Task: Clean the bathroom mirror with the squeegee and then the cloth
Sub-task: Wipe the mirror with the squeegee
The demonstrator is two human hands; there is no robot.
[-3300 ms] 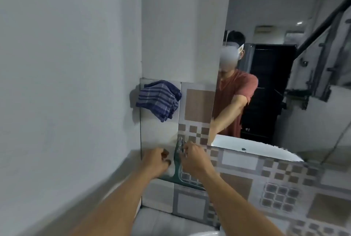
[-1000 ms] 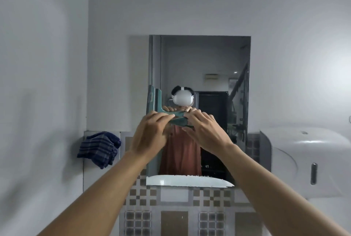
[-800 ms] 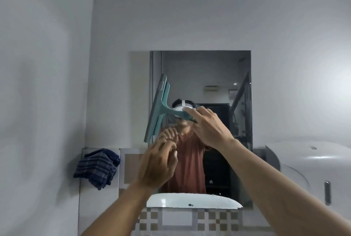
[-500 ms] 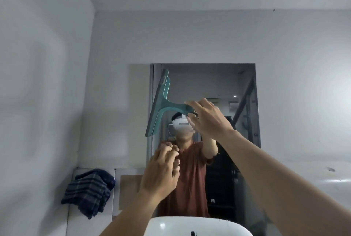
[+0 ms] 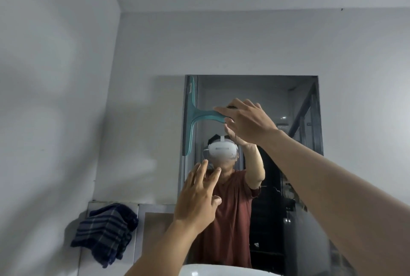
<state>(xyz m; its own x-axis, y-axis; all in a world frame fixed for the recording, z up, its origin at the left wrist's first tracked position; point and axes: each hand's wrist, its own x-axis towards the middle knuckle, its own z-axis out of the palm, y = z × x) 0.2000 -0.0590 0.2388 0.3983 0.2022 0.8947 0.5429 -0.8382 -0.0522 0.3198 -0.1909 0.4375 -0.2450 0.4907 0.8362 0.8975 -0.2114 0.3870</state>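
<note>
A teal squeegee stands with its blade upright against the top left edge of the wall mirror. My right hand grips its handle, which points right. My left hand hovers lower, in front of the mirror's lower left part, fingers spread and holding nothing. A dark blue checked cloth hangs over the tiled ledge at the lower left, apart from both hands.
The white rim of a sink shows at the bottom edge. A plain grey side wall runs close on the left. The mirror reflects a person in a red shirt and a dark doorway.
My right hand has lifted the squeegee up to the mirror's top left corner and turned its blade upright. My left hand let go of it, dropped lower and opened its fingers.
</note>
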